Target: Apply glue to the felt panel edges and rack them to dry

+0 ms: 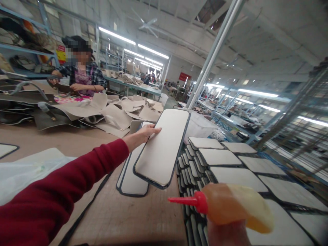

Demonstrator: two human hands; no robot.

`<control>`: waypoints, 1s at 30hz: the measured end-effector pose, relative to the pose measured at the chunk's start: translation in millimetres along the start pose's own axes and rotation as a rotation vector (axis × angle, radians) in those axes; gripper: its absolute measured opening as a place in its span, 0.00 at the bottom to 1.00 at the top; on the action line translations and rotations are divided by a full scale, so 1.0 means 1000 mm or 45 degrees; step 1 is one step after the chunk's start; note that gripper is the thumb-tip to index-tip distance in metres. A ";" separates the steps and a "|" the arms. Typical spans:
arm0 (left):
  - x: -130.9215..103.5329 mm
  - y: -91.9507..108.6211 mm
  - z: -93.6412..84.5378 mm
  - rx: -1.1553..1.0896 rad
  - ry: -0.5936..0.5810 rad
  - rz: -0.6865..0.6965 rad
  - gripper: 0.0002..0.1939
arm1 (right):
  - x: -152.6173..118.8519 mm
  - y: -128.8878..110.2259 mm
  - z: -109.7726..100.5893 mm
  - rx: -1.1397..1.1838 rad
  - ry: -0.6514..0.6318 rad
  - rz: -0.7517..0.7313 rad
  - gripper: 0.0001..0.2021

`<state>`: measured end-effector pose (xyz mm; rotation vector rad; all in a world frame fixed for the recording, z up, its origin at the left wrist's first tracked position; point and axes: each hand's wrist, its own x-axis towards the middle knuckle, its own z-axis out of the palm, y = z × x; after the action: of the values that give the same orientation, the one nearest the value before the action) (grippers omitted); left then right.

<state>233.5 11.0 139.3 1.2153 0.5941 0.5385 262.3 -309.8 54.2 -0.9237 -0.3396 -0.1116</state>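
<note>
My left hand (143,134), at the end of a red sleeve, grips the edge of a cream rounded panel (164,147) with dark edging, thumb on its face. The panel is held tilted above the table (143,215). Beneath it, partly covered, similar panels (134,177) lie on the tabletop. My right hand (227,232) is low at the right, closed around a squeeze bottle (238,205) with a red cap and a pointed red nozzle aimed left. Amber liquid shows inside the bottle, whose body hides most of the fingers.
Stacks of cream panels (233,174) fill the right side beside the table edge. Beige and dark cut pieces (120,112) pile up at the far side. Clear plastic (33,171) lies at left. A co-worker (82,75) handles material behind the pile. A metal post (212,54) rises beyond.
</note>
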 end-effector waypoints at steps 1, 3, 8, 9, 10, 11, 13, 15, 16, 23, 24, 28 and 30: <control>0.000 -0.002 0.000 0.000 -0.002 0.002 0.11 | 0.007 -0.007 0.002 0.007 0.051 -0.023 0.19; -0.002 -0.006 0.003 0.001 -0.015 -0.002 0.14 | 0.017 -0.020 0.008 0.016 0.108 -0.032 0.16; -0.015 -0.008 0.018 0.028 -0.059 -0.031 0.18 | 0.027 -0.035 0.015 0.015 -0.018 -0.176 0.19; -0.018 -0.007 0.021 0.036 -0.059 -0.035 0.18 | 0.027 -0.036 0.014 0.021 -0.026 -0.191 0.19; -0.020 -0.007 0.024 0.045 -0.057 -0.037 0.18 | 0.027 -0.037 0.013 0.032 -0.030 -0.197 0.19; -0.022 -0.007 0.027 0.052 -0.053 -0.037 0.18 | 0.026 -0.038 0.013 0.045 -0.033 -0.200 0.18; -0.024 -0.008 0.030 0.059 -0.051 -0.031 0.18 | 0.025 -0.041 0.012 0.071 -0.041 -0.206 0.17; -0.024 -0.010 0.032 0.057 -0.056 -0.018 0.19 | 0.023 -0.045 0.011 0.085 -0.046 -0.206 0.17; -0.024 -0.011 0.033 0.056 -0.056 -0.012 0.19 | 0.022 -0.047 0.011 0.093 -0.047 -0.204 0.18; -0.042 -0.012 0.042 0.048 -0.007 -0.016 0.17 | 0.023 -0.055 0.007 0.129 -0.001 -0.158 0.21; -0.045 -0.013 0.043 0.049 0.007 -0.020 0.17 | 0.023 -0.056 0.005 0.140 0.002 -0.162 0.20; -0.055 -0.018 0.041 0.078 0.111 -0.058 0.20 | 0.025 -0.060 0.001 0.149 -0.025 -0.165 0.16; -0.055 -0.021 0.037 0.100 0.156 -0.080 0.21 | 0.024 -0.060 -0.001 0.151 -0.022 -0.141 0.17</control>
<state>219.6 -57.5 135.3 1.2396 0.7613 0.5431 270.8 -345.1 107.2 -0.7888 -0.4094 -0.1828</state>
